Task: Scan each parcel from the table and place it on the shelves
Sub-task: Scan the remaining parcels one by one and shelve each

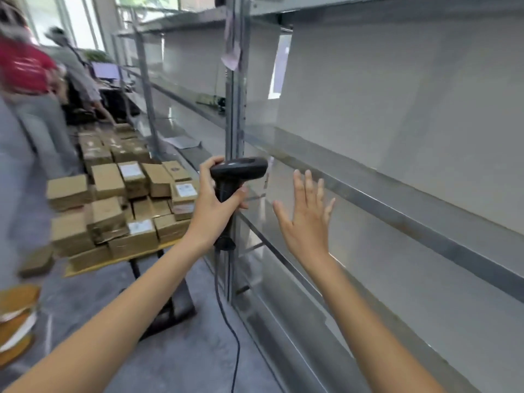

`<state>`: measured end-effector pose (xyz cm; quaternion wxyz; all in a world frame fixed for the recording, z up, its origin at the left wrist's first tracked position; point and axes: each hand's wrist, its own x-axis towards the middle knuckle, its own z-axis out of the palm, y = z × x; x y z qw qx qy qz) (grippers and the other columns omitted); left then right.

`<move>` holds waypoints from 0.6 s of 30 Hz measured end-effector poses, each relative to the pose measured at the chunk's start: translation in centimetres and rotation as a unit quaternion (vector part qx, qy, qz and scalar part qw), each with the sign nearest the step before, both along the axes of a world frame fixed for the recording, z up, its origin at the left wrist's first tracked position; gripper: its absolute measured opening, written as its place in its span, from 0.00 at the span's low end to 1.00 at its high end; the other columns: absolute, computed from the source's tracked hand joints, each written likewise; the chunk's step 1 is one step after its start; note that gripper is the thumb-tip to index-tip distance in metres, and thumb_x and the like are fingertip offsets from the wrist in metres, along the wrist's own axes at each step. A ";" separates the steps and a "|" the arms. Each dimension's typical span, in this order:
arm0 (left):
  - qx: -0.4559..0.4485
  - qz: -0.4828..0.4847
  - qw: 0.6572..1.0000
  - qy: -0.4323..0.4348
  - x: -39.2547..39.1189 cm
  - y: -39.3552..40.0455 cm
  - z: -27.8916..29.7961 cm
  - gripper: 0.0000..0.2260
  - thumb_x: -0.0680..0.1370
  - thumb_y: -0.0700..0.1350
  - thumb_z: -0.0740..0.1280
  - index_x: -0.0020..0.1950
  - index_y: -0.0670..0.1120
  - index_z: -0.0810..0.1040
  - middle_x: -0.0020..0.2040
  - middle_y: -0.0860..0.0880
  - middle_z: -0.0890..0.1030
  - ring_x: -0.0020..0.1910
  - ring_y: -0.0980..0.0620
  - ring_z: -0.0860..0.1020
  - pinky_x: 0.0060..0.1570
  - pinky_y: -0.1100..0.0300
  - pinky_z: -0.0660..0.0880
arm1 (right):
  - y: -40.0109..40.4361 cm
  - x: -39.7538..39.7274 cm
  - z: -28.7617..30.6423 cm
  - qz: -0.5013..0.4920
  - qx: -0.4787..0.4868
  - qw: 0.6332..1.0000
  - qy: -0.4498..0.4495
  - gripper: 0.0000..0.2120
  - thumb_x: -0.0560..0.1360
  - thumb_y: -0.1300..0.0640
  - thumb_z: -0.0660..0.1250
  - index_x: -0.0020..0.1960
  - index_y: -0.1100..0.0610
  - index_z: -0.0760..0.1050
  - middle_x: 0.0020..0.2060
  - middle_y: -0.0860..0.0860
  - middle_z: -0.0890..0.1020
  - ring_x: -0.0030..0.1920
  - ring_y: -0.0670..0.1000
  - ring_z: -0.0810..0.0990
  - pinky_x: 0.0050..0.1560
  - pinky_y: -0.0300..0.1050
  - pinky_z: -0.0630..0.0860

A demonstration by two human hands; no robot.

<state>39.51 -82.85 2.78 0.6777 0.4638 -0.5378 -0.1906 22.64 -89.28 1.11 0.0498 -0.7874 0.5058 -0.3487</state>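
Observation:
My left hand grips the handle of a black barcode scanner, whose head points right toward the shelves; its cable hangs down to the floor. My right hand is held up with straight, spread fingers and holds nothing, in front of the grey metal shelves. Several brown cardboard parcels, some with white labels, are piled on the table to the left, apart from both hands.
Two people stand at the left, one in a red top, one bending over the far end of the table. A shelf upright stands just behind the scanner. Rolls of tape lie at the lower left. Grey floor lies below.

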 end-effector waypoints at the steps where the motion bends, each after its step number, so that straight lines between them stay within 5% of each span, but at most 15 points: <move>1: 0.001 0.023 1.000 -0.008 2.3 0.5 -0.6 0.25 0.79 0.33 0.69 0.70 0.49 0.64 0.62 0.46 0.74 0.49 0.51 0.84 0.48 0.63 0.81 | -0.2 2.4 -0.6 0.018 0.012 1.000 0.002 0.34 0.83 0.41 0.56 0.83 0.47 0.44 0.82 0.47 0.43 0.81 0.53 0.37 0.76 0.61 0.32; 6: 0.037 0.116 0.992 0.013 11.2 3.9 -3.4 0.26 0.79 0.34 0.70 0.72 0.49 0.63 0.64 0.50 0.76 0.44 0.52 0.85 0.47 0.59 0.82 | -0.1 13.4 -3.6 0.112 0.063 0.991 0.045 0.34 0.83 0.40 0.54 0.82 0.47 0.42 0.82 0.48 0.42 0.81 0.53 0.36 0.76 0.62 0.32; 10: 0.053 0.182 0.982 0.011 15.6 5.0 -4.8 0.26 0.79 0.33 0.71 0.70 0.50 0.64 0.57 0.66 0.78 0.43 0.62 0.84 0.46 0.65 0.81 | -0.8 19.3 -5.2 0.165 0.080 0.982 0.055 0.35 0.83 0.40 0.55 0.82 0.47 0.42 0.82 0.48 0.42 0.81 0.54 0.36 0.76 0.64 0.35; 13: 0.070 0.221 0.973 0.020 17.8 5.0 -5.9 0.26 0.79 0.36 0.72 0.70 0.53 0.64 0.58 0.62 0.75 0.42 0.61 0.84 0.49 0.67 0.79 | -1.9 22.3 -6.4 0.193 0.086 0.975 0.064 0.36 0.82 0.39 0.56 0.82 0.48 0.42 0.82 0.48 0.41 0.81 0.55 0.36 0.77 0.66 0.36; 18: 0.079 0.261 0.962 0.032 20.8 3.0 -8.2 0.27 0.78 0.35 0.71 0.68 0.58 0.65 0.65 0.53 0.75 0.44 0.55 0.85 0.55 0.45 0.82 | -5.1 26.7 -8.6 0.222 0.111 0.967 0.065 0.40 0.80 0.34 0.57 0.82 0.48 0.42 0.82 0.48 0.40 0.80 0.55 0.35 0.76 0.64 0.34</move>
